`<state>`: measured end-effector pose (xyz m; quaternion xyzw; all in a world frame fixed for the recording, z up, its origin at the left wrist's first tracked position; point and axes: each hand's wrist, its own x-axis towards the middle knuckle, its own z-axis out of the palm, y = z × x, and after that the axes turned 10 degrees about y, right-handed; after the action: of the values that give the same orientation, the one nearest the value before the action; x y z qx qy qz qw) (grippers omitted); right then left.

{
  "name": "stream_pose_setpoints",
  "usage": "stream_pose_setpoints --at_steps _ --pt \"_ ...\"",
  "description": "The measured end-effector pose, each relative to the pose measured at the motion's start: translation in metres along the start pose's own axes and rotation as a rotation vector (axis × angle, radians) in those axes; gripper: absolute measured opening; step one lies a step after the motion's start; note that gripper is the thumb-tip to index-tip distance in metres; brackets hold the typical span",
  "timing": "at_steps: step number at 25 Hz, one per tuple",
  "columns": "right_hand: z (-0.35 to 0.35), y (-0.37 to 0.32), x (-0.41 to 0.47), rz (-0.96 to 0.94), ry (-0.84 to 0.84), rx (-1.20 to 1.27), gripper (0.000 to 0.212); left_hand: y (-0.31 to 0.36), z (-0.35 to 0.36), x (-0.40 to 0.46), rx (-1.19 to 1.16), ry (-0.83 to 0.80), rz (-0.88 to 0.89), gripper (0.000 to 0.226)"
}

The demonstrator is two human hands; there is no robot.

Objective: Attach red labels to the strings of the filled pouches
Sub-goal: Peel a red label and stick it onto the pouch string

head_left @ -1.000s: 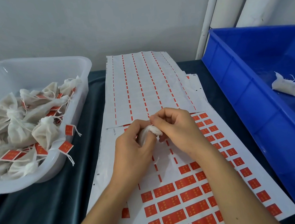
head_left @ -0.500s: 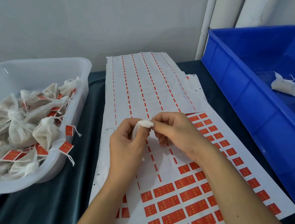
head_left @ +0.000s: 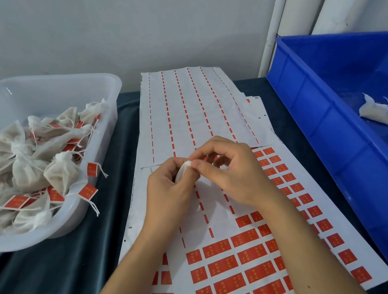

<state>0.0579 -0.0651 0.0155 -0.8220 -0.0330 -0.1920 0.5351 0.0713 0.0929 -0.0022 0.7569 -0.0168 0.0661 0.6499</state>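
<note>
Pouch (head_left: 183,172) gripped in left hand (head_left: 169,193) above label sheet (head_left: 249,256), neck pointing right. Right hand (head_left: 234,173) touching neck, fingertips pinched; string not discernible. Unpeeled labels nearest right hand.

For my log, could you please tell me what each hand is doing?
Left hand: holding a white pouch.
Right hand: fingers pinching the pouch's top.

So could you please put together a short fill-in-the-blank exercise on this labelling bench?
1. The labelled pouches lie in the ____ tub.
2. The bin on the person's right is ____ in colour.
3. The left hand holds a small ____ pouch above the label sheets.
4. The unused labels on the sheets are ____.

Missing words: clear; blue; white; red
</note>
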Motion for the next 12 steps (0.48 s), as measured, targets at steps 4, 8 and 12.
stream_pose_setpoints --at_steps 4,8,12 --pt "-0.0020 0.0045 0.0032 -0.004 0.068 -0.066 0.004 0.0038 -0.0007 -0.0005 -0.009 -0.070 -0.045 0.016" --pt "0.0008 0.0022 0.0012 -0.038 0.097 -0.043 0.007 0.0087 -0.0030 -0.0008 -0.051 -0.081 -0.088 0.021" --pt "0.0020 -0.0013 -0.0009 -0.087 0.162 -0.077 0.012 0.0087 -0.0044 -0.0006 -0.075 -0.064 -0.108 0.025"
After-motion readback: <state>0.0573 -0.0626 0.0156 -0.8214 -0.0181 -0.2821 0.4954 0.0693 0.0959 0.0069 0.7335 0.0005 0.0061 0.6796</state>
